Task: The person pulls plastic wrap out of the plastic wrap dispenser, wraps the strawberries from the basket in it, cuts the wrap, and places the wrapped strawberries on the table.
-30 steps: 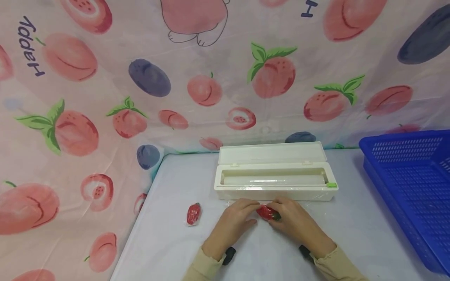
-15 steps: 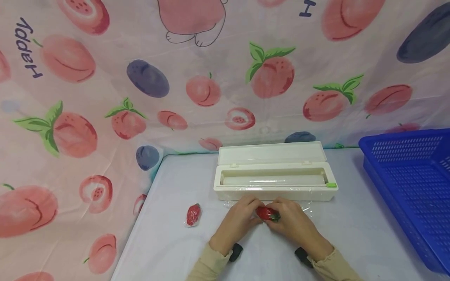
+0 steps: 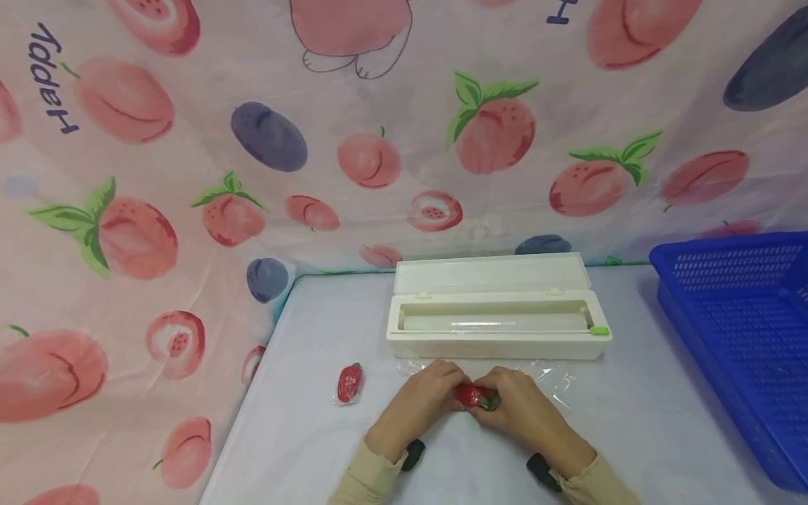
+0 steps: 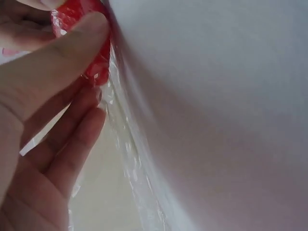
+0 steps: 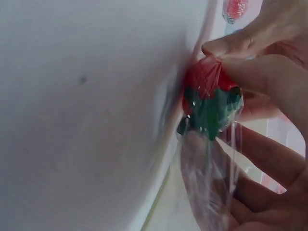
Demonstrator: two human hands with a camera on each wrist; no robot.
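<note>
Between both hands is a red strawberry (image 3: 472,397) with green leaves, lying in clear cling film just in front of a cream film dispenser. My left hand (image 3: 418,398) pinches its left end; in the left wrist view the thumb lies across the red strawberry (image 4: 98,70). My right hand (image 3: 522,403) holds the leafy end, thumb and fingers drawing film around it. Loose cling film (image 5: 207,187) trails past the leaves over the right fingers. More film (image 3: 555,380) spreads on the table behind the right hand. Part of the strawberry is hidden by the fingers.
The long film dispenser (image 3: 499,348) stands behind the hands with its lid raised and a roll inside. Another film-wrapped strawberry (image 3: 350,384) lies on the white table to the left. A blue plastic basket (image 3: 713,358) stands at the right. Fruit-printed cloth hangs behind.
The left thumb and fingers have closed in on the strawberry. Both hands have shifted slightly towards the body with it, and more film shows behind the right hand.
</note>
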